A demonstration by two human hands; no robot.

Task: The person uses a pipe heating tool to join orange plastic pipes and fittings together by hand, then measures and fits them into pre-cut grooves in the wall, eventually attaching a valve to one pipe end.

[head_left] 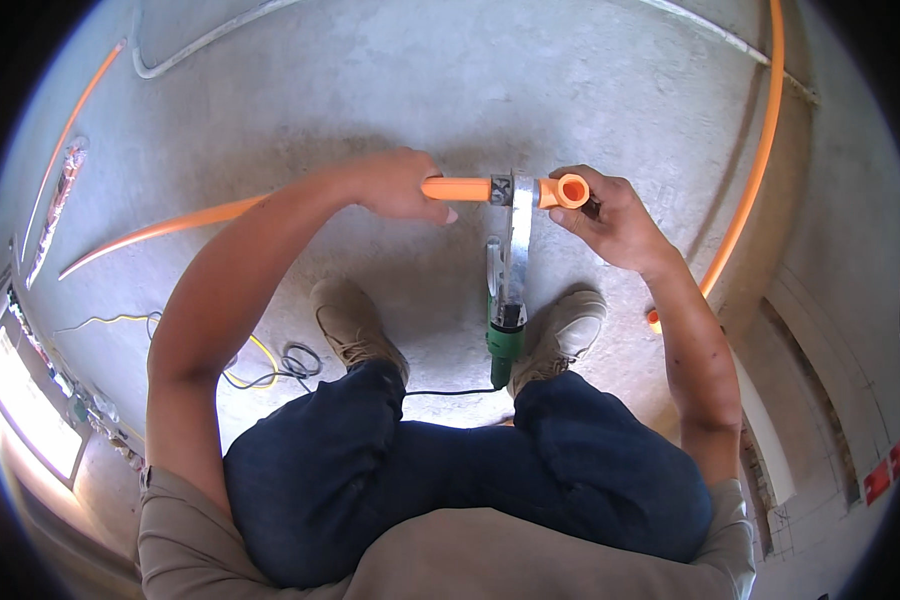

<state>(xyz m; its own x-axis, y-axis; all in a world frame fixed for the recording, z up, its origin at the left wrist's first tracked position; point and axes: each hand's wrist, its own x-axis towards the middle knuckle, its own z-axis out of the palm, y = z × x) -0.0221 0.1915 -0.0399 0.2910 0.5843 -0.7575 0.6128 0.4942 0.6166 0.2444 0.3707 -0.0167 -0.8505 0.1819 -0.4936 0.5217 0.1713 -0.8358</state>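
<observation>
A pipe-welding iron (506, 342) with a green handle and a flat metal plate stands on the floor between my shoes. My left hand (398, 184) is closed round a long orange pipe (460, 189), whose end meets the dark socket (501, 189) on the plate's left side. Against the plate's right side, my right hand (618, 222) grips a short orange pipe fitting (570, 192) between thumb and fingers. One round mouth of the fitting faces up. How deep the pipe and fitting sit on the iron cannot be seen.
The pipe's far part runs left above the concrete floor. A black cord (450, 392) leaves the iron's handle, and coiled cables (295, 365) lie at the left. Another orange pipe (755, 165) curves along the right side, near a small orange fitting (654, 320) on the floor.
</observation>
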